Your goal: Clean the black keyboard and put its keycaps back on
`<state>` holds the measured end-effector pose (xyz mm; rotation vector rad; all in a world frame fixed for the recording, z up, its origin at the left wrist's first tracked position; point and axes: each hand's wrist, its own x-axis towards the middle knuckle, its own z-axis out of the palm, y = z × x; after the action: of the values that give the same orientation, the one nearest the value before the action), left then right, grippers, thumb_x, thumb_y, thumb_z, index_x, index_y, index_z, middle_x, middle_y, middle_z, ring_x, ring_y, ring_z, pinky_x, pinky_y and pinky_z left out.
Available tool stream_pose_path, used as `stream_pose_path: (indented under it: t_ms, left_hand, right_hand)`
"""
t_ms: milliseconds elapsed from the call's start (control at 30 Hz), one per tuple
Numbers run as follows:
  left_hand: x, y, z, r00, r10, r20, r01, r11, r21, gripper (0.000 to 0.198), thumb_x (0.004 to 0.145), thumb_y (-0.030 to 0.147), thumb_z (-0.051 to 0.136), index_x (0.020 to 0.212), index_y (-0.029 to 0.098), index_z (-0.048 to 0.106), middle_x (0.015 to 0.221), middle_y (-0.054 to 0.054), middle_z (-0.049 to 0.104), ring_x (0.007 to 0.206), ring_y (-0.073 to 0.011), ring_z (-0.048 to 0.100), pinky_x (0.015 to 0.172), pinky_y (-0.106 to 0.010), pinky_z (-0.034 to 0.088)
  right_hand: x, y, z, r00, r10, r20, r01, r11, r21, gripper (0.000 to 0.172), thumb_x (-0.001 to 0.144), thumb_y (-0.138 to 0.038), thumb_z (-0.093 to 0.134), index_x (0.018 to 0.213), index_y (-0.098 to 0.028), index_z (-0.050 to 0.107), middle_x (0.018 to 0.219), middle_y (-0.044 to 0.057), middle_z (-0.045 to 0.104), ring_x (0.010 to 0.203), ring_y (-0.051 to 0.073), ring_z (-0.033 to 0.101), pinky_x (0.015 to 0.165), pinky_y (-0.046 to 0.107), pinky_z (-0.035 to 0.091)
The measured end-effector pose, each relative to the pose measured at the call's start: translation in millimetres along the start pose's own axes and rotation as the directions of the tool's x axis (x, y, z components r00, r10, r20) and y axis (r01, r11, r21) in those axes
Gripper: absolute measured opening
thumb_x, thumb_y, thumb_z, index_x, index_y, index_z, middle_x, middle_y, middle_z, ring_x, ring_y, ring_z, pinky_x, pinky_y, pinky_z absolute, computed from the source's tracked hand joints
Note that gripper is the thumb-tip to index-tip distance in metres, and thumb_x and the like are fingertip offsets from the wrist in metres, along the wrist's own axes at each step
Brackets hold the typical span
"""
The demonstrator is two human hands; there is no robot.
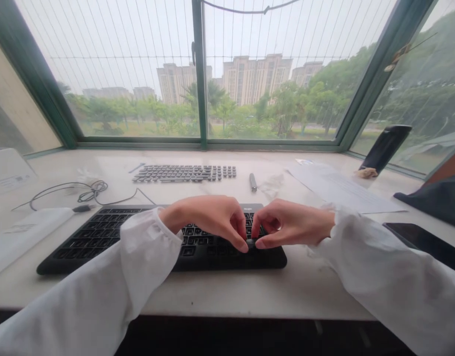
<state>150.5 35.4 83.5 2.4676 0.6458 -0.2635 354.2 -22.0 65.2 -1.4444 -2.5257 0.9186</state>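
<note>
Baggy white sleeves fill the bottom corners, coming in from both sides; the left hand and right hand meet over a black keyboard, with the fingertips of both closing on one small keycap (mostly hidden by the fingers, so don't ask me which key it is); both hands are curled nearly shut and pinching in from either side, but I can't tell whether the keycap has lifted off the board; beyond the fingers lies a second set of dark keys on the pale marble-look counter, and just past the fingertips there's a small grey pen-like tool; left of the fingers, a tangled black cable runs near a white box; right of them there's a sheet of paper, with a black phone farther right; way ahead of the fingers, a green-framed window looks onto trees and tower blocks.
</note>
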Motion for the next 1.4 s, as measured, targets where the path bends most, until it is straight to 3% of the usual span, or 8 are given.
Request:
stream_pose_path:
  t_ms: [133,967,1400]
  left_hand:
    - [1,0,0.6,0.999,-0.039,0.034,0.04,0.999,-0.016,0.033,0.069,0.052,0.071,0.084,0.023,0.075,0.07,0.004,0.067,0.062,-0.0092,0.053,0.054,-0.022,0.033]
    - [5,2,7.4,0.995,-0.088,-0.036,0.085,0.994,-0.064,0.033,0.057,0.049,0.08,0.074,0.021,0.073,0.066,0.005,0.066,0.058,-0.0086,0.05,0.053,-0.024,0.03]
    - [-1,5,8.3,0.994,-0.046,-0.098,0.041,0.998,-0.057,0.023,0.062,0.043,0.077,0.073,0.023,0.077,0.062,0.003,0.067,0.055,-0.0089,0.052,0.053,-0.024,0.03]
  right_hand:
    - [-1,-1,4,1.0,0.017,0.015,-0.018,1.0,0.003,0.035,0.075,-0.047,0.068,0.091,-0.016,0.072,0.057,-0.005,0.051,0.052,0.008,0.046,0.046,0.02,0.031]
    - [-5,-9,9,0.997,0.054,-0.053,-0.055,0.998,-0.028,0.027,0.07,-0.041,0.075,0.081,-0.016,0.071,0.057,-0.006,0.052,0.051,0.007,0.045,0.048,0.021,0.031]
    - [-12,-16,12,0.984,-0.064,-0.167,0.029,0.979,-0.203,0.012,0.078,-0.033,0.071,0.077,-0.024,0.078,0.058,-0.003,0.064,0.051,0.007,0.052,0.052,0.018,0.037]
